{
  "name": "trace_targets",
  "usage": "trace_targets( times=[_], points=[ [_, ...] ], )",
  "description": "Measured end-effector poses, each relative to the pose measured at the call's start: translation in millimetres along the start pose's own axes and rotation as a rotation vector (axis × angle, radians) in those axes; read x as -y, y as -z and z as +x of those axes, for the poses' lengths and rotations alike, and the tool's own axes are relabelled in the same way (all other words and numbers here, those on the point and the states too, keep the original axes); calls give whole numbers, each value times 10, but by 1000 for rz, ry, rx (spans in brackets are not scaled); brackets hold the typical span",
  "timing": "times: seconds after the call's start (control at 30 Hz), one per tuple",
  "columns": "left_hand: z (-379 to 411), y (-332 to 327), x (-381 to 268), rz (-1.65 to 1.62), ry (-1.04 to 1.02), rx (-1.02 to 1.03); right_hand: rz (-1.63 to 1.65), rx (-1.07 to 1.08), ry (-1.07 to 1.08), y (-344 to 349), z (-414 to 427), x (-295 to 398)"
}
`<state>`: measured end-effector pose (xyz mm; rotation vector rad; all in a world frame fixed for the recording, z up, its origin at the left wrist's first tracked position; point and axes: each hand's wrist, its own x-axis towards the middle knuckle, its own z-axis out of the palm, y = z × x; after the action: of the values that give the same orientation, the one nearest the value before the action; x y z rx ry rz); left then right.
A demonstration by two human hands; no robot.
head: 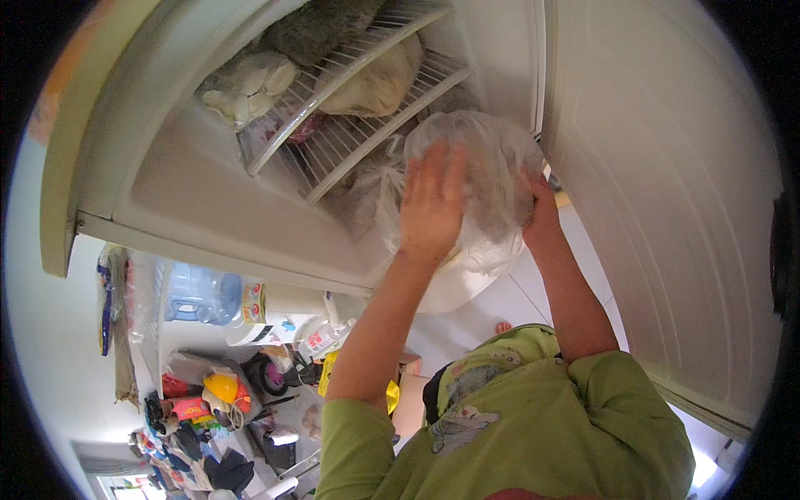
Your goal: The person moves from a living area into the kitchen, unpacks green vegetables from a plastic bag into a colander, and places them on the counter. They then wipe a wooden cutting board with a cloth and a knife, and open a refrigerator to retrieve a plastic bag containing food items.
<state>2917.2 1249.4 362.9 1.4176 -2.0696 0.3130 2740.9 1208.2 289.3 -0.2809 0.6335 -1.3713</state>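
A large translucent plastic bag with bulky contents is at the opening of a refrigerator compartment, before the lower wire shelf. My left hand lies flat on the near face of the bag, fingers stretched and slightly blurred. At its other side, my right hand grips the bag, with some fingers hidden behind it. Loose plastic hangs below my hands. What the bag contains is blurred by the film. Behind it, a second bagged bundle rests between the white wire shelves.
The refrigerator door stands swung out on the right. A pack of white round items and a dark bag occupy the upper shelf. Below left are a blue water jug, a yellow helmet-like item and clutter. White tiles cover the floor.
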Motion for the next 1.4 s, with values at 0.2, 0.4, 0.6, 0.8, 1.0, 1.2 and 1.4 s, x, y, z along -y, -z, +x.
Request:
trace_targets(
  times=[0.2, 0.4, 0.6, 0.8, 1.0, 1.2, 1.4],
  points=[
    [-296, -48, 523, 410, 114, 333, -113, -18, 80, -97, 96, 62],
    [-274, -282, 869, 510, 43, 284, -262, -1, 161, -254, 146, -110],
    [-196, -243, 898, 467, 97, 247, -366, -45, 127, -300, 188, -81],
    [-269, -158, 911, 457, 112, 272, -270, -21, 51, -341, 144, -89],
    [-375, -53, 870, 478, 101, 305, -133, -18, -78, -229, 90, -212],
    [-912, -7, 294, -103, 199, 114, -72, 28, -189, -198, -150, -292],
    [-1311, 131, 27, -860, 623, 147, -131, 227, -255, -259, -326, -393]
  ],
)
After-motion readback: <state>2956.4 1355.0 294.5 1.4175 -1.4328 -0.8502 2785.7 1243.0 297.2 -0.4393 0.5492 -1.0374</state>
